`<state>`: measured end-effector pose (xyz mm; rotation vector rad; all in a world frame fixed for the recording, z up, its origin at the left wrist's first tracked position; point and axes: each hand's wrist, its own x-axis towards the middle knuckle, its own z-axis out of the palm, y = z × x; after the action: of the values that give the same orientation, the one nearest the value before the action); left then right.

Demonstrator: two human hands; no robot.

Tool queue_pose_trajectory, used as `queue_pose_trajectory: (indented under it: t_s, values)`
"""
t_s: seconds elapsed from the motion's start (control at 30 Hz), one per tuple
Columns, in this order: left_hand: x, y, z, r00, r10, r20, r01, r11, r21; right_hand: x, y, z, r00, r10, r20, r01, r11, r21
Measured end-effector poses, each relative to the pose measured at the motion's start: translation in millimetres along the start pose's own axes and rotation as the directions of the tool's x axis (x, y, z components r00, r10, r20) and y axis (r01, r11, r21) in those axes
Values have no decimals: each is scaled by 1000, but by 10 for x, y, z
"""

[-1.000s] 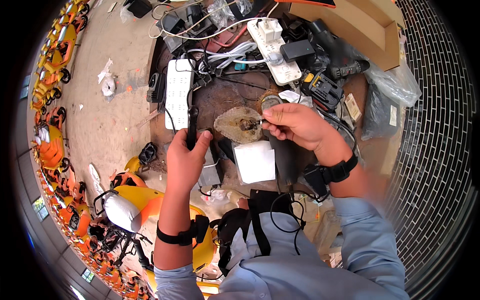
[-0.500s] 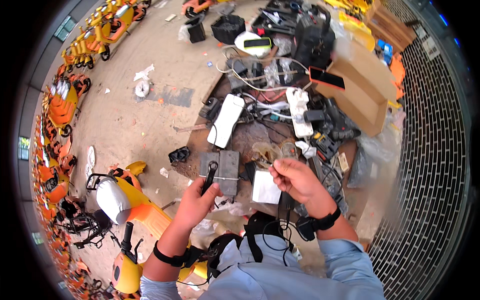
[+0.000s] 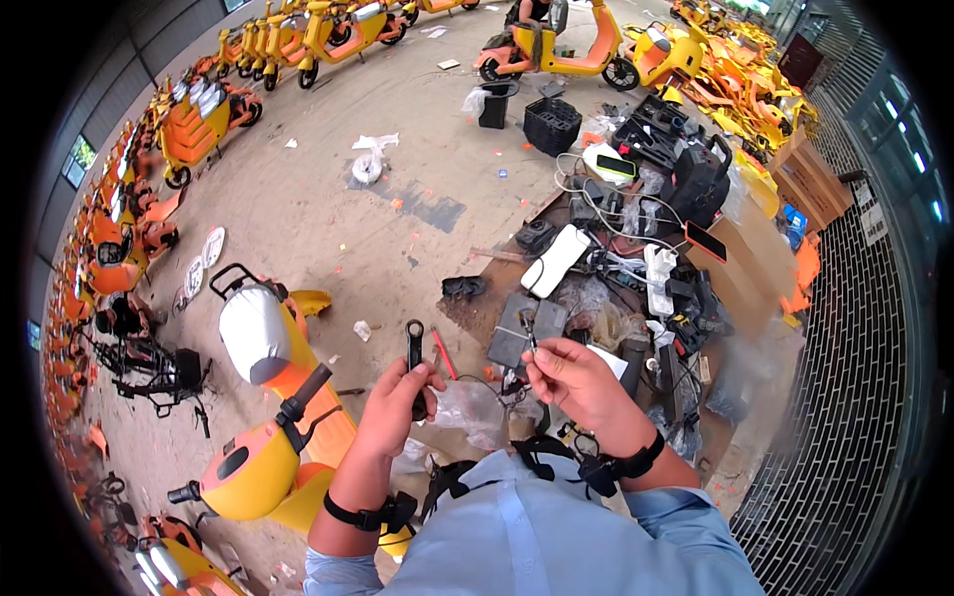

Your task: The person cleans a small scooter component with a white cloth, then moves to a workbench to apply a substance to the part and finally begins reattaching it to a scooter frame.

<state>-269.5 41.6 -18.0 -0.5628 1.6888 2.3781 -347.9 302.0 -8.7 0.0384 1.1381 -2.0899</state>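
My left hand point(image 3: 393, 409) is closed round a dark wrench point(image 3: 414, 350), whose ring end points up and away from me. To its right, my right hand point(image 3: 578, 385) pinches a small, thin metal piece point(image 3: 533, 344) between thumb and fingertips; its exact kind is too small to tell. The two hands are apart, both raised in front of my body. Beyond the right hand lies a dark grey block point(image 3: 509, 343) with a light strap round it. A red stick-like tool point(image 3: 443, 353) lies on the floor between the hands.
Close on my left stands a yellow and orange scooter point(image 3: 243, 467). Ahead right are a white oblong device point(image 3: 556, 260), a white power strip point(image 3: 659, 278), a red-edged phone point(image 3: 706, 241), cables and an open cardboard box point(image 3: 740, 263). Farther off, a person point(image 3: 532, 14) is beside another scooter.
My view has swung left and up, so the cluttered work area sits farther right in it. Both hands keep their grips, and the wrench now stands more upright.
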Motion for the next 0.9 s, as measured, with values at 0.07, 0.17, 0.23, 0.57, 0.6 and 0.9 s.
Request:
queue_pose_trajectory:
  t_s: [0.07,0.17,0.23,0.57,0.6,0.9]
  values:
    - [-246,119,-140,998,63,5,-63,995,-80,29,61,306,999,-42,-15,38,977,-209]
    - [-555,229,-322,996,92,-14,-93,979,-180,20,85,815,997,-1,83,29,941,-338]
    - [-753,290,-410,993,113,-26,-116,975,-187,38,153,1064,982,31,184,43,922,-384]
    - [-1377,370,-544,977,213,7,-211,969,-129,83,382,1615,945,26,326,163,827,-538]
    - [-1406,360,-544,978,210,4,-208,970,-122,80,400,1632,944,12,331,183,813,-553]
    - [-1579,275,-540,971,240,-21,-240,964,-110,1,479,1721,924,-73,375,315,700,-640]
